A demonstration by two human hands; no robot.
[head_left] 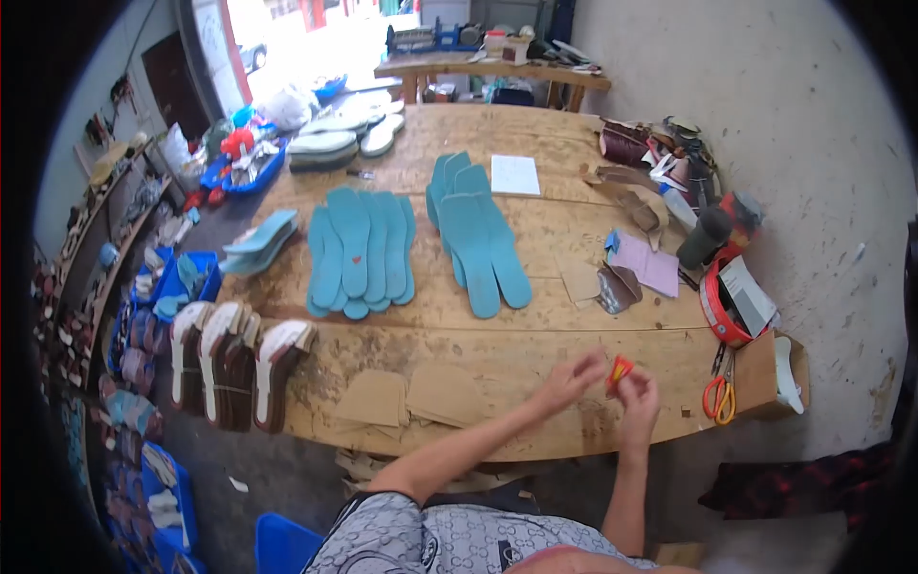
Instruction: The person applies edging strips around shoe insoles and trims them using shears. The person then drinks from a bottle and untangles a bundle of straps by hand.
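My right hand (636,397), above the table's near edge, is closed round a small red-and-yellow object (620,370) whose kind I cannot make out. Just to its left, my left hand (571,379) has its fingers drawn together in a pinch. Anything between those fingertips is too small and blurred to name. Tan fan-shaped sheets (445,394) lie in stacks left of my hands. Orange-handled scissors (719,399) rest at the table edge to the right. Farther back are blue insoles (363,249) in overlapping groups.
Bundled sandal soles (228,373) line the near left edge of the wooden table (564,330). At right are a cardboard box (760,383), a red round container (715,311), a dark bottle (703,239) and pink paper (645,261). Blue bins (196,277) stand on the floor left.
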